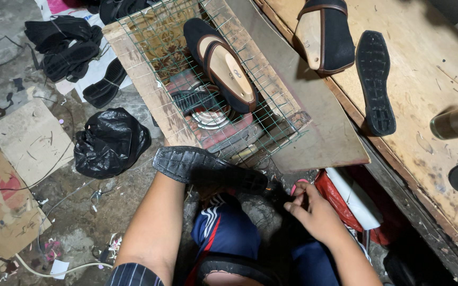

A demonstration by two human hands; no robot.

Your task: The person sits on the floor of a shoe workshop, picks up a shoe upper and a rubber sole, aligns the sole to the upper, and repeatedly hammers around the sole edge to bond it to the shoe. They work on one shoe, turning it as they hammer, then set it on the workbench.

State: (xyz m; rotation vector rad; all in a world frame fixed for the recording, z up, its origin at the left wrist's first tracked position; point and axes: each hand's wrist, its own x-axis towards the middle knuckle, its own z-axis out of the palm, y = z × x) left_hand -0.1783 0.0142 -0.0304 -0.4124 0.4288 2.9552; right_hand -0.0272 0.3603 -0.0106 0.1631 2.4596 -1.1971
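- While a person is sitting low on the floor, the left hand is going out of sight beneath a black rubber sole (208, 169), so whether it is gripping the sole or lying open cannot be told; only the bare left forearm is showing, reaching up to the sole's underside.
- The black rubber sole is lying tread-up across the person's knees, just below the near edge of a wire-mesh frame (208, 79).
- The right hand (314, 212) is curling at the sole's right end, fingers bent narrow and pinching there; what they are pinching is too dark to tell.
- A black slipper with a tan insole (223, 66) is resting on the wire mesh, toe pointing to the far left, above a round heating coil (208, 114) sitting under the mesh.
- On the wooden bench (430, 69) at right, a second black slipper (324, 34) is lying near the far edge, with a loose black sole (376, 82) just beside it, tread-up.
- A black plastic bag (109, 143) is sitting on the concrete floor left of the frame, with more black soles (72, 50) piling beyond it and cardboard scraps (30, 140) lying nearer the left edge.
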